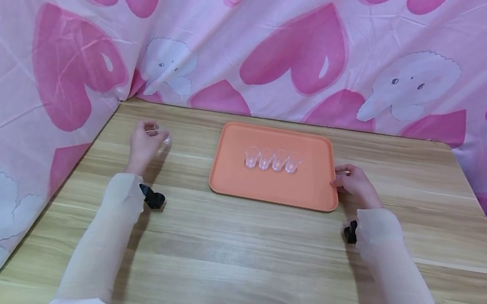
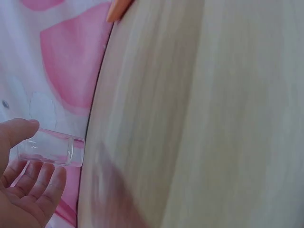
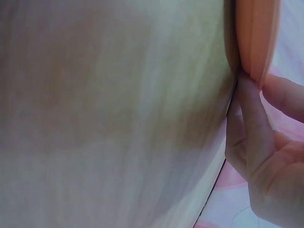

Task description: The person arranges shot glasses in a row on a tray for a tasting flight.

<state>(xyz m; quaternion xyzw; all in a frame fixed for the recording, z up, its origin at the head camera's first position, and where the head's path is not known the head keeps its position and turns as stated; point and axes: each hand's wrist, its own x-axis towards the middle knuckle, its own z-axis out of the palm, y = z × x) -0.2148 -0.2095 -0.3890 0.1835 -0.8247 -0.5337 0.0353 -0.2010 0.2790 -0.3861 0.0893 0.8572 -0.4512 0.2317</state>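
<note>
My left hand (image 1: 145, 146) holds a small clear shot glass (image 2: 52, 147) above the left part of the table. In the left wrist view the thumb lies along one side of the glass and the fingers along the other. An orange tray (image 1: 273, 188) lies flat near the table's far side. On it several clear shot glasses (image 1: 277, 162) stand upright in a row. My right hand (image 1: 355, 182) pinches the tray's right rim; the right wrist view has the thumb and fingers on either side of the tray edge (image 3: 256, 42).
The wood-grain table (image 1: 230, 262) reaches back to a pink curtain (image 1: 220, 42) printed with hearts, which also hangs along the left and right sides. A small black device (image 1: 153, 197) is strapped at the left wrist, another black device (image 1: 350, 232) at the right.
</note>
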